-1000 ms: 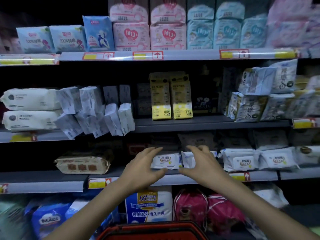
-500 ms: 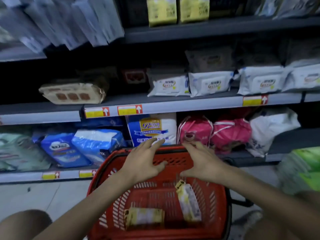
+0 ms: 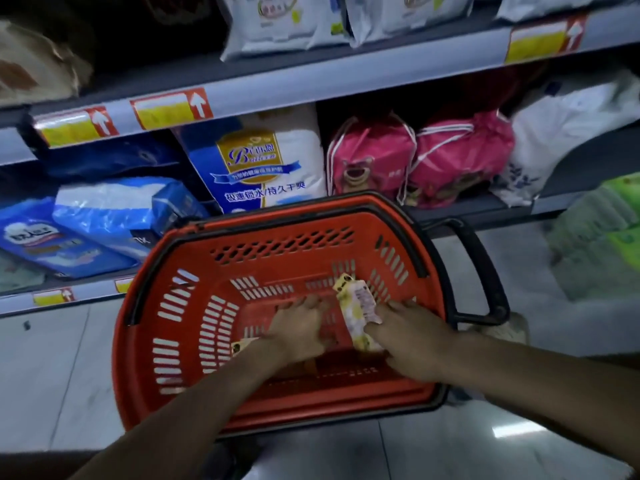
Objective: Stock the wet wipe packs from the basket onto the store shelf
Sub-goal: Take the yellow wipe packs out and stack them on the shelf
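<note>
A red plastic basket [image 3: 277, 220] stands on the floor in front of the shelves. Both my hands are down inside it. A yellow-and-white wet wipe pack [image 3: 356, 306] stands on edge near the basket's right side, and my right hand [image 3: 412, 337] curls around its right edge. My left hand [image 3: 298, 330] lies with fingers spread over a second pack [image 3: 242, 345], of which only a yellow corner shows. Above, the grey store shelf [image 3: 311, 81] carries white wipe packs [image 3: 273, 22] along its front.
The basket's black handle [image 3: 485, 271] sticks out to the right. On the lowest shelf stand a blue-and-white diaper bag [image 3: 263, 164], pink drawstring bags [image 3: 415, 157] and blue packs [image 3: 104, 216]. A stack of green packs [image 3: 602, 237] sits at the right. The floor is pale tile.
My view has dropped from the shelves to the basket. Both hands went from the shelf's wipe packs down over the rim and into the basket, onto the two packs.
</note>
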`<state>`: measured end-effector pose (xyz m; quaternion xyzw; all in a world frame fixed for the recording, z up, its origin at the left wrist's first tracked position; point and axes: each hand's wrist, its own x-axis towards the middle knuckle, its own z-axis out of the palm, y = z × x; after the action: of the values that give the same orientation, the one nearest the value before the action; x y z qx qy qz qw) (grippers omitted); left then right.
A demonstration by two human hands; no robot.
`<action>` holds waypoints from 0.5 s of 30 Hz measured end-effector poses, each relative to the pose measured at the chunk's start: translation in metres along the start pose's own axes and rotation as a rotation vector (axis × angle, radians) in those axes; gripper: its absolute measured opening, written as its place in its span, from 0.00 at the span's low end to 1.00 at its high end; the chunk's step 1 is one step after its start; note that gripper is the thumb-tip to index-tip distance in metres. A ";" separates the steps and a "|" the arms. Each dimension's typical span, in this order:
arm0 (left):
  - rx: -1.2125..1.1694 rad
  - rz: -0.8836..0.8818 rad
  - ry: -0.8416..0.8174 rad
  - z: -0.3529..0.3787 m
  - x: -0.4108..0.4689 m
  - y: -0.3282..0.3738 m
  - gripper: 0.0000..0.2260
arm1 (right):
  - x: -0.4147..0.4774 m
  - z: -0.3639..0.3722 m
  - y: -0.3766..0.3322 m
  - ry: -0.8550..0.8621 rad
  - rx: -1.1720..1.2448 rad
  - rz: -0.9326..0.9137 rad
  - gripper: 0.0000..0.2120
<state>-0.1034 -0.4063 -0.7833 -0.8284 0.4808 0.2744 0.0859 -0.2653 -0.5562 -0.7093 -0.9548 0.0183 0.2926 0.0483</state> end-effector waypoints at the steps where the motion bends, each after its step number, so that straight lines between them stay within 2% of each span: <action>1: 0.052 0.033 -0.015 0.003 0.009 0.001 0.37 | 0.000 0.002 0.002 0.012 0.006 -0.017 0.21; 6: 0.390 0.236 -0.029 0.008 0.062 0.009 0.46 | 0.001 0.007 0.005 0.093 0.011 -0.057 0.19; 10: 0.502 0.399 0.007 0.000 0.097 0.020 0.42 | 0.000 0.006 0.004 0.130 0.019 -0.060 0.18; 15: 0.674 0.472 -0.010 0.000 0.126 0.025 0.38 | -0.003 0.002 0.006 0.142 0.066 -0.075 0.14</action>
<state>-0.0751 -0.5141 -0.8480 -0.6194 0.7202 0.1177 0.2894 -0.2688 -0.5620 -0.7095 -0.9711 -0.0047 0.2214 0.0891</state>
